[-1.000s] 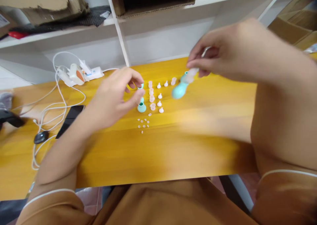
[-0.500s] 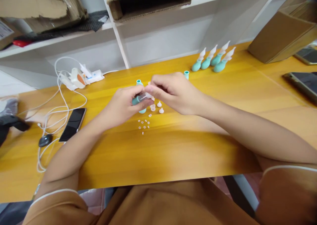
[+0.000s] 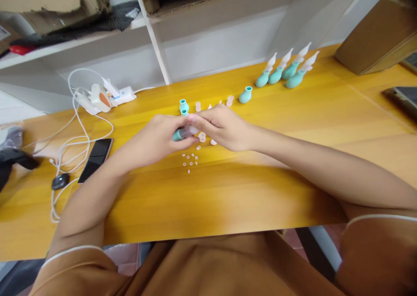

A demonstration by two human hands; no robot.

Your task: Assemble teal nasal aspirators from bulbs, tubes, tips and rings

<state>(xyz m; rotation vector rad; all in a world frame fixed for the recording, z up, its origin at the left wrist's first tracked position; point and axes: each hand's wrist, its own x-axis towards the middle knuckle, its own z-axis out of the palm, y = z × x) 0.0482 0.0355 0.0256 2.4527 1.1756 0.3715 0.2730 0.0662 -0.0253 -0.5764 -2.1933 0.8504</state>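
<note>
My left hand (image 3: 163, 137) is wrapped round a teal bulb with a clear tube (image 3: 185, 133), which points right. The fingers of my right hand (image 3: 228, 128) are pressed together at the tube's tip; what they grip there is hidden. Behind my hands stand open-necked teal bulbs (image 3: 184, 106), and another teal bulb (image 3: 245, 96) is farther right. Pale translucent parts (image 3: 230, 100) lie around my hands. Several tiny rings (image 3: 190, 163) are scattered on the yellow table (image 3: 208, 200) just in front. At the back right are several teal bulbs with white pointed tips (image 3: 275, 74).
On the left, a phone (image 3: 96, 160) lies beside white cables and a black round object (image 3: 60, 181). A power strip (image 3: 122, 96) sits near the back wall. The back right holds a cardboard box (image 3: 374, 39) and another dark device (image 3: 402, 107). Shelves with boxes rise behind.
The view has shifted slightly. My right hand has moved a little left and closed in on the tube's tip, uncovering the teal bulb and pale parts behind it.
</note>
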